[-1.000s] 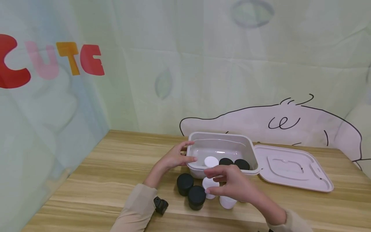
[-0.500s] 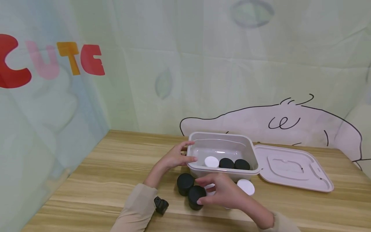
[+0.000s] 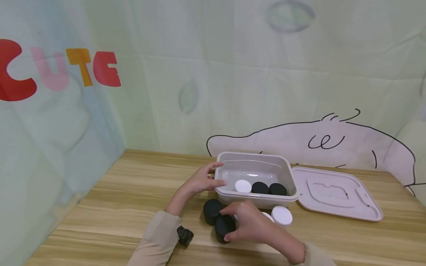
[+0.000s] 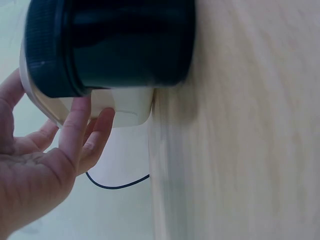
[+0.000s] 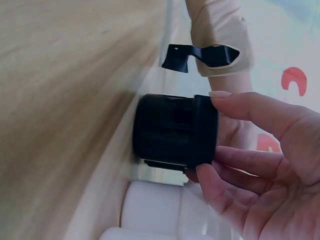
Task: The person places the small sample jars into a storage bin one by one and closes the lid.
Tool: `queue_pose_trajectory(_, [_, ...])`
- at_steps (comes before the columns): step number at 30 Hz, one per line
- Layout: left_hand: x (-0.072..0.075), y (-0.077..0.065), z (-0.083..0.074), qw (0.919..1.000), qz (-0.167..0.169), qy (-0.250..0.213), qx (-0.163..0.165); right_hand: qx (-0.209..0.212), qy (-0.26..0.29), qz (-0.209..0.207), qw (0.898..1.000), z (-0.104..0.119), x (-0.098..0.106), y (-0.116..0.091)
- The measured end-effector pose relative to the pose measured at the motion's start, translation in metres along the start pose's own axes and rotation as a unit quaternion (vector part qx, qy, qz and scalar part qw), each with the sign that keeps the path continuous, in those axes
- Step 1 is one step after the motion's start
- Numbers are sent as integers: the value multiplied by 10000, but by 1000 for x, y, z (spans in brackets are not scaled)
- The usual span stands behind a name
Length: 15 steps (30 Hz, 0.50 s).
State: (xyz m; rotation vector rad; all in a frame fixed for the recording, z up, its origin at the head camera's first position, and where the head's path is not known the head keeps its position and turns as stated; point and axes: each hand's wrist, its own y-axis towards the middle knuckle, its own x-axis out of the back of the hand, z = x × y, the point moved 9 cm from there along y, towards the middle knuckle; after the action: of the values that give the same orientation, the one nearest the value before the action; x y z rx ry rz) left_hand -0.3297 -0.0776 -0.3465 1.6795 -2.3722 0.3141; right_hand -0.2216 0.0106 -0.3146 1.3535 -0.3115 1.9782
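Right hand point(image 3: 247, 221): thumb and fingertips pinched on the lid edge of a black, cylindrical, plastic-looking screw-lid jar point(image 3: 223, 229). Jar upright at the tabletop point(image 3: 133, 207), in front of the box; can't tell if its base is touching. Second matching black jar point(image 3: 212, 211) just behind it, to the left. Left hand point(image 3: 201, 180) holds the left end of a light grey rectangular plastic box point(image 3: 256, 201), thumb and index over the rim. Two white round-lidded jars point(image 3: 281, 216) stand near the box front, one partly hidden by the right hand.

Handling, my guess: stiff, fairly light, not fragile; contents unknown. Smooth body could slip. Best hold is across opposite sides of the lid, where the left wrist view shows ribbing on a black jar; keep it level.
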Motion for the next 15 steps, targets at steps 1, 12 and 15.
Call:
queue_pose_trajectory(1, [0, 0, 0, 10000, 5, 1, -8, 12, -103, 15, 9999, 1, -1, 0])
queue_pose_trajectory(12, [-1, 0, 0, 10000, 39, -56, -4, -76, 477, -106, 9988, -2, 13, -4])
queue_pose_trajectory(15, [-1, -1, -1, 10000, 39, -38, -31, -79, 822, -326, 9961, -4, 30, -6])
